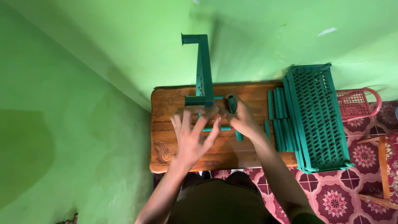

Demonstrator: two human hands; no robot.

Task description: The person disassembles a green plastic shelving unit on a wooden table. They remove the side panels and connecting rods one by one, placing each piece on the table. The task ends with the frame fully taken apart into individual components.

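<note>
Spreading wide, fingers apart, left hand (192,137) hovering open over the wooden table (166,137), fingertips just touching the base of the upright green frame (203,70). Clamping right hand (242,120) around a short green rod (233,105) beside those fingertips. Lying loose right of the fingers: green bars (277,118), then stacked green perforated panels (317,116).

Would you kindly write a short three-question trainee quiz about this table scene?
1. True or false: the stack of green perforated panels lies on the right end of the wooden table.
2. Which hand holds a green post: A left, B right?
3. What colour is the basket on the floor?

Key: 1 true. 2 B, the right hand holds a green post; the left hand is spread open. 3 red, the basket.
</note>
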